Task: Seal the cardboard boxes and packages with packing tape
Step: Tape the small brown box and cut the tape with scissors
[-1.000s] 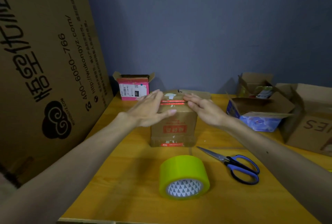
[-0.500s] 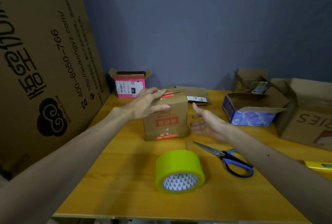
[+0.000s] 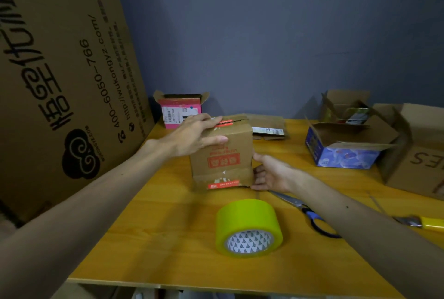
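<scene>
A small brown cardboard box (image 3: 225, 157) with red print stands mid-table, its top flaps closed. My left hand (image 3: 194, 134) lies over its top left edge, thumb on the front face. My right hand (image 3: 270, 174) cups the box's lower right corner, fingers behind it. A roll of yellow-green packing tape (image 3: 248, 225) lies on the wooden table (image 3: 149, 238) in front of the box, touched by neither hand.
Blue-handled scissors (image 3: 310, 213) lie right of the tape, partly under my right forearm. A yellow-handled cutter (image 3: 425, 222) is at the right edge. Open boxes: pink (image 3: 181, 112) at back left, blue (image 3: 346, 152) and brown ones at right. A flattened carton (image 3: 269, 128) lies behind. Large cardboard sheet (image 3: 60, 70) leans at left.
My right hand left the box top, dropped beside it, and now grips its lower right corner. The box has shifted and turned slightly. My left hand stays on top.
</scene>
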